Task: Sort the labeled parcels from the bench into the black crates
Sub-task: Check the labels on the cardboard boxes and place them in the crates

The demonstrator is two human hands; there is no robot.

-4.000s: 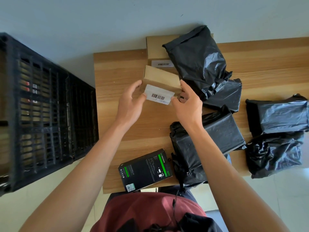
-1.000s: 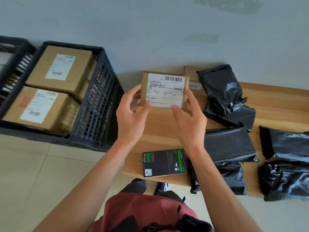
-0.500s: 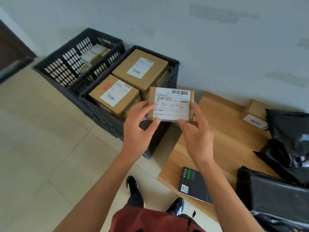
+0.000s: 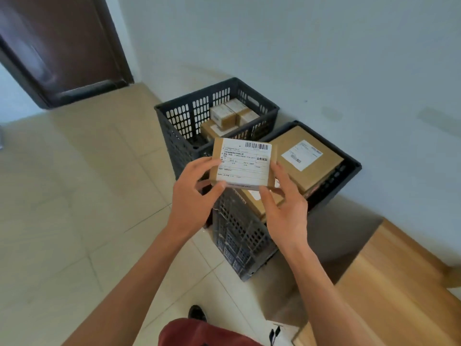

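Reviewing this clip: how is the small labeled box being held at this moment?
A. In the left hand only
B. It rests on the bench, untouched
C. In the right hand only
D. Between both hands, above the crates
D. The left hand and right hand each grip a lower corner of the small labeled box, with its label facing the camera, held up over the black crates.

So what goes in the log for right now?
left hand + right hand: holding labeled parcel | above near black crate | not dropped
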